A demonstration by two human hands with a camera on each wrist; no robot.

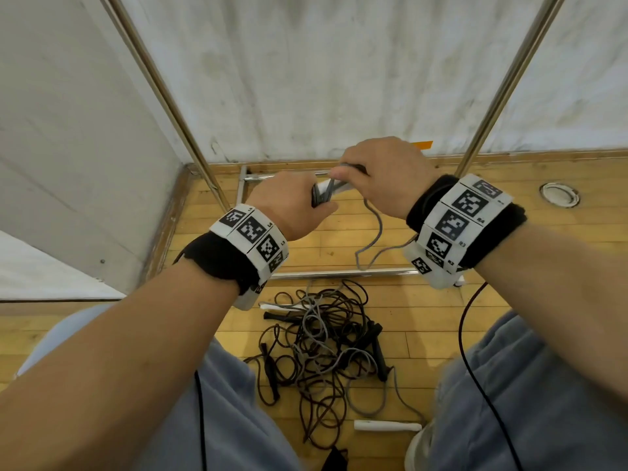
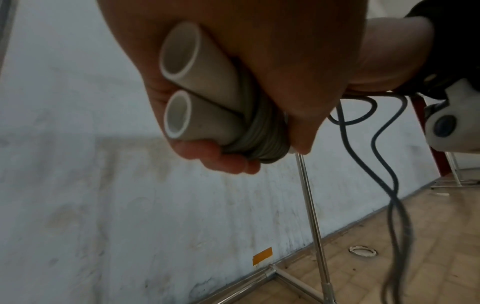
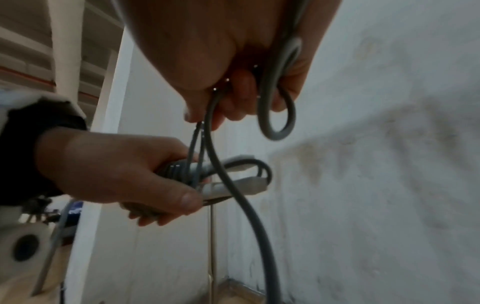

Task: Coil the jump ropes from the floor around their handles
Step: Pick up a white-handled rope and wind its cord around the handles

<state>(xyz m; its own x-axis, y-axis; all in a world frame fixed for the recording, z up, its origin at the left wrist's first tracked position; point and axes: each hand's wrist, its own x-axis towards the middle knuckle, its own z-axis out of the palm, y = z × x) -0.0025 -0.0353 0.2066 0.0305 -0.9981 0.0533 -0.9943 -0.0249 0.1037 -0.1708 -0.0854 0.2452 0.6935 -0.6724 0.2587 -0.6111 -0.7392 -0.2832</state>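
Note:
My left hand point(image 1: 292, 202) grips two white handles point(image 2: 197, 90) held side by side, with several turns of grey rope point(image 2: 262, 133) wound round them. Just to the right, my right hand point(image 1: 377, 178) pinches the loose grey rope point(image 3: 278, 115), a small loop of it sticking out below the fingers. The slack rope point(image 1: 373, 239) hangs down from both hands toward the floor. In the right wrist view the left hand point(image 3: 116, 174) shows the wound handles point(image 3: 233, 181) from the side.
A tangled pile of dark and grey jump ropes point(image 1: 323, 345) with black handles lies on the wooden floor between my knees. A loose white handle point(image 1: 387, 426) lies nearby. A metal rack frame point(image 1: 339, 273) stands ahead against the white wall.

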